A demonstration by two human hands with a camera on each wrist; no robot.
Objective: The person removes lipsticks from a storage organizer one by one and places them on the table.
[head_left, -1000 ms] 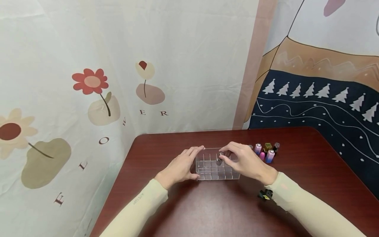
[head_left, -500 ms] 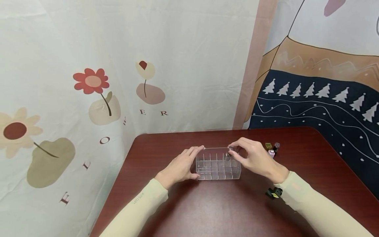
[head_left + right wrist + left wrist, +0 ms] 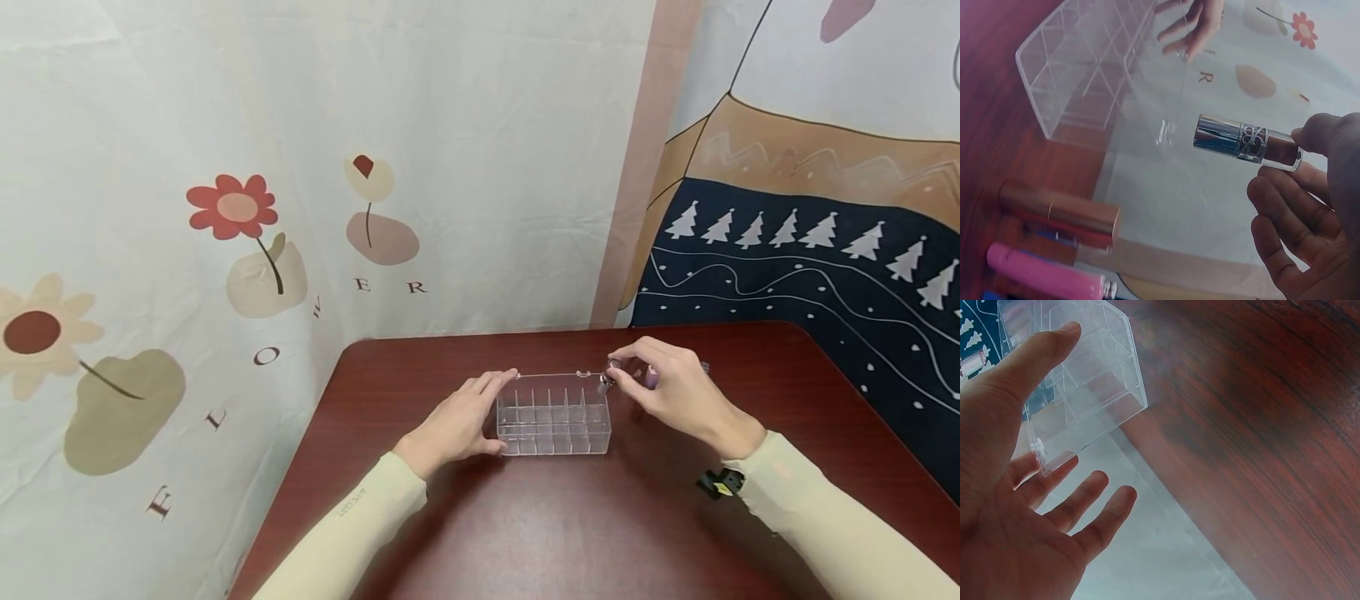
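Observation:
My left hand (image 3: 459, 421) holds the left end of a clear compartment organizer (image 3: 553, 444), thumb at the front and fingers toward the back. In the left wrist view the thumb lies across the organizer's clear wall (image 3: 1100, 419). My right hand (image 3: 678, 392) pinches a small lip gloss tube (image 3: 1247, 142) by one end, between thumb and fingers. The tube has a shiny silver cap and a dark brown section. In the head view, it hangs just off the organizer's back right corner. The organizer's visible compartments hold nothing.
In the right wrist view a copper lipstick tube (image 3: 1060, 215) and a pink tube (image 3: 1047, 275) stand near the organizer's right side. My right hand mostly hides this group in the head view. The reddish-brown table (image 3: 540, 525) meets a fabric backdrop (image 3: 480, 167) behind.
My right hand has moved rightward from above the organizer to beyond its right end, carrying the lip gloss tube. It now covers the cosmetics group. The left hand and organizer have stayed put.

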